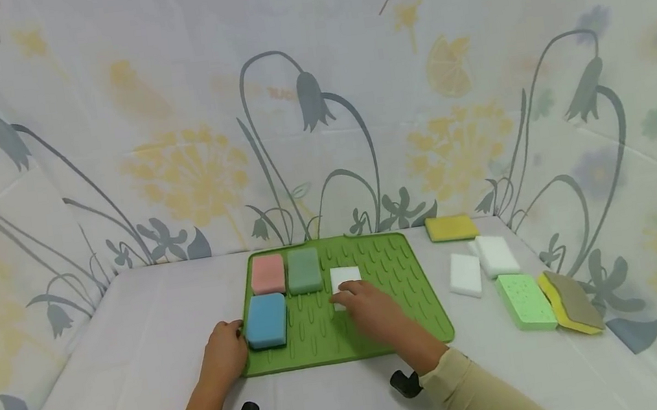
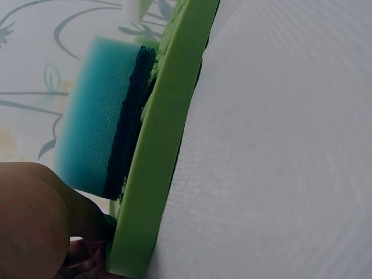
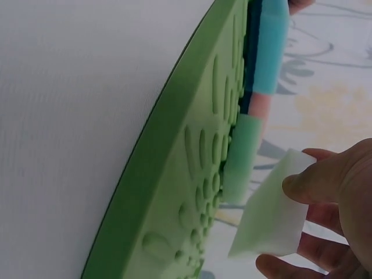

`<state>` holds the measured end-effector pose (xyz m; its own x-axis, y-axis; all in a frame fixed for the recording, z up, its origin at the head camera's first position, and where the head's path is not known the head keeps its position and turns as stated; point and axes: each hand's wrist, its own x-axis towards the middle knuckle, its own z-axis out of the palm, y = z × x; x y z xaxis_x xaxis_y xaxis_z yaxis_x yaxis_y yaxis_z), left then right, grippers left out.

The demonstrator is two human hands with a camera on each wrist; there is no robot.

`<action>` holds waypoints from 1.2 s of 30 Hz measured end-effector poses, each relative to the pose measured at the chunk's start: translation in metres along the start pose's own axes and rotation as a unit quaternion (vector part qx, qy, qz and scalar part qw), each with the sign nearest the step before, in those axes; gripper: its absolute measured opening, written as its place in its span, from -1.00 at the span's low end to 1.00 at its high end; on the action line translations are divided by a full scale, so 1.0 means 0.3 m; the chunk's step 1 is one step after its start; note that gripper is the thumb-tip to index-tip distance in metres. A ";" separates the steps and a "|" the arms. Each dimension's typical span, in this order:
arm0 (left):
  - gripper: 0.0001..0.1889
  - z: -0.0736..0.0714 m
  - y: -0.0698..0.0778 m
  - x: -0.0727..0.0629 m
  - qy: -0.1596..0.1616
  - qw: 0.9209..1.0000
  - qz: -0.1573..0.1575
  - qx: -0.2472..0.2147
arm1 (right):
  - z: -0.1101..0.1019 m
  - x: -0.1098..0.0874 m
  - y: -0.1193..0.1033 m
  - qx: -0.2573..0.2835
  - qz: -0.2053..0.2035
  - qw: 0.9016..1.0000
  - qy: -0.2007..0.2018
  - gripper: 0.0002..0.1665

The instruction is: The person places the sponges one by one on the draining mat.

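Note:
A green mat (image 1: 328, 347) with raised ridges lies on the white cloth. My right hand (image 1: 375, 310) pinches a white sponge block (image 1: 344, 274) over the mat's middle. Seen from the right wrist, this block (image 3: 273, 212) tilts between thumb and fingers. At the mat's left edge, my left hand (image 1: 223, 352) grips the rim with curled fingers, close to a blue sponge (image 1: 265, 320). The left wrist view shows that sponge's dark scouring layer (image 2: 128, 122) facing down. Behind it on the mat sit a pink sponge (image 1: 267, 273) and a grey-green sponge (image 1: 304, 270) side by side.
Right of the mat lie a yellow sponge (image 1: 451, 227), two white blocks (image 1: 465, 275), a light green sponge (image 1: 526, 301) and a yellow sponge with a grey-brown face (image 1: 571, 298). A patterned cloth backdrop (image 1: 323, 164) rises behind the mat.

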<state>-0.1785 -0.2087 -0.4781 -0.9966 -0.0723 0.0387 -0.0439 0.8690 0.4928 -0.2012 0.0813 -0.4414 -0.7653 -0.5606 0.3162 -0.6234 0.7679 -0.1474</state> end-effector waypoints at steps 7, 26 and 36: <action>-0.62 -0.003 0.006 -0.004 -0.001 1.000 0.002 -0.003 | 0.017 0.010 -0.034 -0.004 -0.010 1.000 -0.011 -0.56; -0.62 -0.002 0.002 -0.002 -0.004 1.000 -0.005 -0.001 | 0.019 0.036 -0.126 -0.020 -0.039 0.999 -0.010 -0.58; -0.61 -0.011 0.006 0.001 -0.007 1.000 0.000 0.007 | 0.040 0.036 -0.165 -0.024 -0.044 0.998 -0.032 -0.56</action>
<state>-0.1787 -0.2089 -0.4745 -0.9975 -0.0654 0.0266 -0.0446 0.8760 0.4803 -0.1804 0.0334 -0.4421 -0.7171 -0.6443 0.2658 -0.6819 0.7274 -0.0765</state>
